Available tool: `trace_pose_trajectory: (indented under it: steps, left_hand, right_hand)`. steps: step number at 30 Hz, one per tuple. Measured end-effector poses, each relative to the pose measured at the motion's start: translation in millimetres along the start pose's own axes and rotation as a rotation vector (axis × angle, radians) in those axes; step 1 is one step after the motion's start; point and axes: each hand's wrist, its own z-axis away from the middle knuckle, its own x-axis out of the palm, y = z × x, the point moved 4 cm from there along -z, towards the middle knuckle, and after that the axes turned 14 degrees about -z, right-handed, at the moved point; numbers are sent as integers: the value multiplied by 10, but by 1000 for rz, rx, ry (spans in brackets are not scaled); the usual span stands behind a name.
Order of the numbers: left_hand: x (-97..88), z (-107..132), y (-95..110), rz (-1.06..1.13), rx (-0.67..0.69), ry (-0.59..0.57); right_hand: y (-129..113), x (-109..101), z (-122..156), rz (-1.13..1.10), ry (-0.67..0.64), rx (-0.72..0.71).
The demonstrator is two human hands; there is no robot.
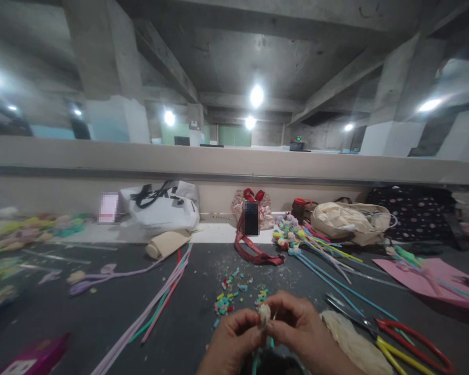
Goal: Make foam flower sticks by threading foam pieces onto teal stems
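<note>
My left hand (pixel 236 333) and my right hand (pixel 299 325) meet low in the middle of the head view. Between their pinched fingertips is a small whitish, flower-like piece (pixel 264 313). A green stem (pixel 255 362) shows below it, between the hands. Just beyond the fingers lie loose bits in green, yellow, red and blue (pixel 222 304). Beside my right wrist is a crumpled cream cloth (pixel 346 338). Scissors (pixel 375 328) with one red and one yellow handle lie right of it, blades pointing up and left.
Long coloured stems (pixel 160 297) cross the dark table (pixel 113 323) on the left. A bunch of colourful flowers (pixel 287 232) lies behind my right hand. White bag (pixel 164 208), phone (pixel 251 219), beige bag (pixel 369 221) and dark patterned bag (pixel 414 213) line the back. Pink sheet (pixel 441 281) at right.
</note>
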Motion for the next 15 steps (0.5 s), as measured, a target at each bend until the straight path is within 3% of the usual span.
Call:
trace_pose_trajectory:
  steps: [15]
  left_hand:
    - [6, 8, 17, -125, 34, 21]
  right_hand:
    - [34, -17, 15, 22, -15, 48]
